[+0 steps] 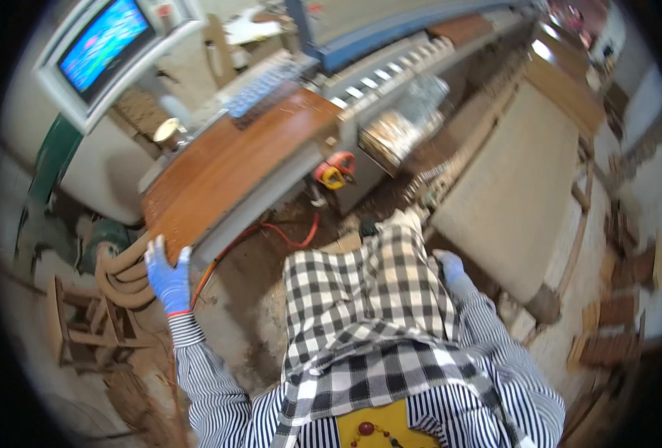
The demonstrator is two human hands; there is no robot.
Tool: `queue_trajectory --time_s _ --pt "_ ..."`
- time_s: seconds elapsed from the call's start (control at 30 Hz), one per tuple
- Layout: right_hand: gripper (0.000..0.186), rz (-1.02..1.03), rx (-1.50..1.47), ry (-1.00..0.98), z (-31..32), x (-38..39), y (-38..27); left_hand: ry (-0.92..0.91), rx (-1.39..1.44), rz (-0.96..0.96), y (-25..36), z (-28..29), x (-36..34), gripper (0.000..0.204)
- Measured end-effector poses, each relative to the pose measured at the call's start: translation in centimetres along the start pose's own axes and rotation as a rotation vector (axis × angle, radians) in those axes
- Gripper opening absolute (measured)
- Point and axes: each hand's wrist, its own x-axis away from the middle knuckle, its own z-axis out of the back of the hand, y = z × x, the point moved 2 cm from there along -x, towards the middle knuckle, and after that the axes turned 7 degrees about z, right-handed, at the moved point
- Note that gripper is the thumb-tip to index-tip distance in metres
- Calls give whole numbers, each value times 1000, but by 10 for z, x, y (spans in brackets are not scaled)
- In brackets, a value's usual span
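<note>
A long brown wood-grain board (249, 160) lies along the machine table on the left. At its near end is my left hand (169, 282) in a blue glove with pale fingertips. Its fingers and thumb are spread apart and touch the board's end. My right hand (450, 267), also blue-gloved, hangs low beside my checkered apron (375, 291), close to the near edge of a large beige panel (521, 179). Its fingers are partly hidden and blurred, and I cannot make out anything in them.
A lit screen (107, 48) stands at the upper left. Beyond the board runs the machine's roller track (383, 75). A red and yellow tape-like item (334, 172) hangs on the table's side, with a red hose (293, 243) below. Ribbed hoses (125, 280) and a wooden frame (92, 321) stand left.
</note>
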Motion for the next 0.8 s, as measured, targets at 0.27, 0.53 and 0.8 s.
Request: queue_trajectory --time_s 0.27,0.53,0.8 --pt "22 -26 28 349 -22 -70 49 -171 130 141 -32 -5 -2 56" --pt "63 -492 -728 44 -41 -135 68 -159 111 108 -40 0 6 55" --pt "71 -326 -366 47 -16 -152 85 -161 -59 104 -39 7 5 55"
